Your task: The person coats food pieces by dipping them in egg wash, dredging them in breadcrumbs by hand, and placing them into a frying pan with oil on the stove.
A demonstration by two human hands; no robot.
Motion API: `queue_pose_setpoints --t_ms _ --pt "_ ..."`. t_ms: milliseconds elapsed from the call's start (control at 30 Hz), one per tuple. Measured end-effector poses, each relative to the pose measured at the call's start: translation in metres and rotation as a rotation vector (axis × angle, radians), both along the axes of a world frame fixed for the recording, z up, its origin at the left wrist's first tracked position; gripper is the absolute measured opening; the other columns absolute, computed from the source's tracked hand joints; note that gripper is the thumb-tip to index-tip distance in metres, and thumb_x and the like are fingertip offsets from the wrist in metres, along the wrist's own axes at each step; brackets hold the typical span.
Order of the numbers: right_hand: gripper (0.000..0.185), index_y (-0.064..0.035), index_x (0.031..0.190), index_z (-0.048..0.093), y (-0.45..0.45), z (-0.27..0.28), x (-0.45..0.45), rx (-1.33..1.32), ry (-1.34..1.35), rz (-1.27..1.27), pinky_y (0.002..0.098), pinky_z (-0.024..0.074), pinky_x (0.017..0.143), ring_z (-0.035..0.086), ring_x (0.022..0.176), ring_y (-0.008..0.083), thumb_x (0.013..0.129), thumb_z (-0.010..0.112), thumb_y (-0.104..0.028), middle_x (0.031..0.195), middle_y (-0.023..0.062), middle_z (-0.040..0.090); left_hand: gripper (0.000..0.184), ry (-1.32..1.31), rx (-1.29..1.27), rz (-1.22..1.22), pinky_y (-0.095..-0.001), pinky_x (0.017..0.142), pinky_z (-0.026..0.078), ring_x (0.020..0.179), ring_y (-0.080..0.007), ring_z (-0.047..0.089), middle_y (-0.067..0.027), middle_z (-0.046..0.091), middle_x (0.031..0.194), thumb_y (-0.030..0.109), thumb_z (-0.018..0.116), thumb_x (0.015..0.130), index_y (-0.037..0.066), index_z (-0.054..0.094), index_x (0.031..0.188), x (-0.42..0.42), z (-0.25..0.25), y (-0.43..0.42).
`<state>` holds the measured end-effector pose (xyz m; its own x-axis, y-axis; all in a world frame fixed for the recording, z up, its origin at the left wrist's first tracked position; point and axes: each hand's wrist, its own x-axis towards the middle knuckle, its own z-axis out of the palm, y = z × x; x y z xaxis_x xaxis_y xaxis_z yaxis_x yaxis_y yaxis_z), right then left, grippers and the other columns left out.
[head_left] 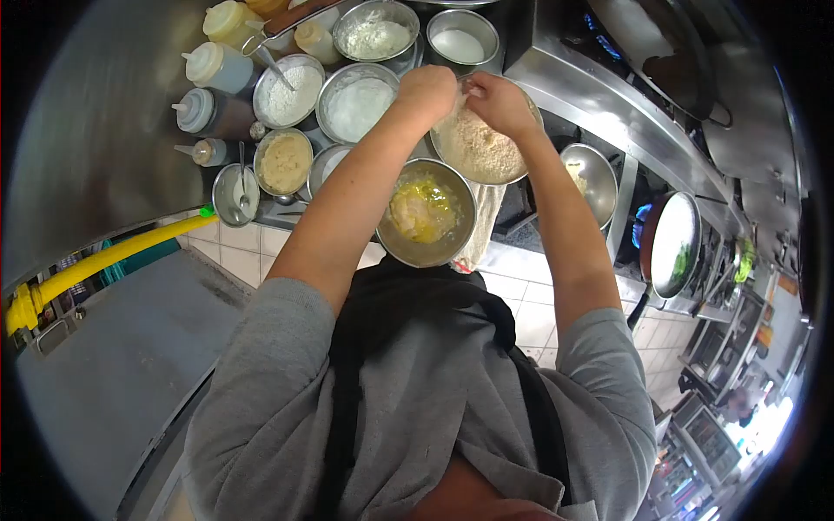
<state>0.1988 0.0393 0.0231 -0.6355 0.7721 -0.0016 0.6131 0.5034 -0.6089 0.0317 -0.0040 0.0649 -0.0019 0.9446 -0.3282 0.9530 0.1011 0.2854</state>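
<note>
Both hands are over the far rim of a steel bowl [526, 159] of pale crumbs [484, 143]. My left hand [430, 89] is closed at the bowl's left side, with its fingers mostly turned out of sight. My right hand [501, 102] is beside it, thumb and fingers drawn together in a pinch. Something pale shows between the two hands, too small and covered to name. Nearer my body, a second steel bowl [471, 227] contains yellow beaten egg [439, 193] with a pale piece of food [415, 217] in it.
Left of the hands stand bowls of white powder [356, 106], a bowl of beige crumbs [285, 162] and several squeeze bottles [217, 68]. A steel bowl [599, 165] sits right. Burner flames [641, 221] show beside a pan [676, 243]. A yellow pipe [122, 252] runs lower left.
</note>
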Motion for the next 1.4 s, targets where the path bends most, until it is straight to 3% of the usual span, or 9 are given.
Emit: queue_pose_setpoints --t_ms 100,167,200,267,633,900,1067,1200,1400 --pt "0.038 -0.0116 0.12 0.063 -0.026 0.032 0.018 -0.256 -0.153 0.008 0.0426 0.0483 0.094 0.062 0.111 0.0319 0.086 0.06 -0.028 0.117 0.0144 0.066 0.022 -0.004 -0.011 -0.007 -0.0441 0.084 0.055 0.101 -0.0353 0.068 -0.0218 0.07 0.106 0.006 0.059 0.082 0.0 0.074 0.098 0.0 0.001 0.001" --pt "0.064 -0.0071 0.142 0.046 -0.063 0.011 0.032 0.314 -0.444 0.155 0.0477 0.0323 0.113 0.042 0.137 0.0304 0.093 0.054 -0.048 0.146 0.016 0.047 0.022 0.001 -0.008 -0.011 -0.044 0.084 0.055 0.101 -0.0355 0.068 -0.0217 0.07 0.106 0.005 0.059 0.082 0.0 0.074 0.098 -0.001 0.0 0.003" --pt "0.064 -0.0071 0.142 0.046 -0.075 0.004 0.034 0.316 -0.447 0.157 0.0477 0.0323 0.113 0.042 0.137 0.0304 0.093 0.054 -0.048 0.146 0.016 0.047 0.022 -0.003 0.002 0.006 -0.044 0.084 0.055 0.101 -0.0355 0.068 -0.0215 0.07 0.106 0.005 0.059 0.082 0.0 0.073 0.098 -0.001 -0.005 0.004" --pt "0.085 -0.0003 0.152 0.024 -0.095 -0.006 0.033 0.194 -0.549 0.095 0.0515 0.0152 0.12 0.019 0.149 0.0304 0.095 0.041 -0.061 0.16 0.0156 0.023 0.022 -0.01 0.004 0.021 -0.0441 0.084 0.055 0.101 -0.0356 0.068 -0.0212 0.07 0.106 0.005 0.059 0.082 0.0 0.073 0.098 -0.001 -0.008 0.004" --pt "0.076 -0.0008 0.152 0.028 -0.094 0.006 0.022 0.11 -0.589 0.173 0.0502 0.0142 0.121 0.019 0.149 0.03 0.1 0.031 -0.057 0.16 0.0145 0.024 0.021 -0.005 0.095 -0.016 -0.045 0.081 0.056 0.098 -0.0364 0.069 -0.0249 0.069 0.103 0.005 0.06 0.081 -0.002 0.073 0.095 0.002 -0.008 0.0" --pt "0.071 -0.0037 0.152 0.03 -0.097 0.012 0.035 0.078 -0.603 0.123 0.0496 0.0148 0.121 0.021 0.149 0.0281 0.101 0.034 -0.053 0.159 0.0137 0.026 0.022 0.015 0.026 -0.019 -0.0447 0.083 0.055 0.101 -0.0355 0.068 -0.0223 0.07 0.107 0.003 0.06 0.081 0.0 0.074 0.098 0.006 0.01 0.0" --pt "0.067 0.0 0.133 0.052 -0.072 0.048 0.045 0.295 -0.548 -0.033 0.0464 0.0404 0.101 0.057 0.119 0.03 0.089 0.06 -0.051 0.134 0.0134 0.056 0.022 0.057 0.044 -0.028 -0.0419 0.081 0.056 0.098 -0.032 0.069 -0.0181 0.072 0.102 0.007 0.058 0.082 0.004 0.075 0.095 0.002 -0.005 -0.003" --pt "0.073 -0.0033 0.118 0.061 -0.064 0.073 0.035 0.165 -0.822 -0.054 0.0437 0.0448 0.093 0.063 0.109 0.0319 0.073 0.073 -0.06 0.115 0.0173 0.066 0.021 0.068 -0.002 -0.021 -0.0415 0.081 0.056 0.098 -0.0315 0.07 -0.0178 0.072 0.102 0.008 0.058 0.083 0.004 0.075 0.094 0.001 -0.002 -0.001" --pt "0.043 -0.0022 0.1 0.064 -0.046 0.011 0.039 0.012 -0.602 -0.203 0.0458 0.0534 0.081 0.068 0.09 0.037 0.073 0.076 -0.033 0.094 0.0201 0.07 0.019 0.058 0.027 -0.025 -0.0417 0.081 0.056 0.097 -0.0315 0.07 -0.0175 0.072 0.101 0.008 0.061 0.081 0.004 0.075 0.094 0.003 -0.006 0.003"
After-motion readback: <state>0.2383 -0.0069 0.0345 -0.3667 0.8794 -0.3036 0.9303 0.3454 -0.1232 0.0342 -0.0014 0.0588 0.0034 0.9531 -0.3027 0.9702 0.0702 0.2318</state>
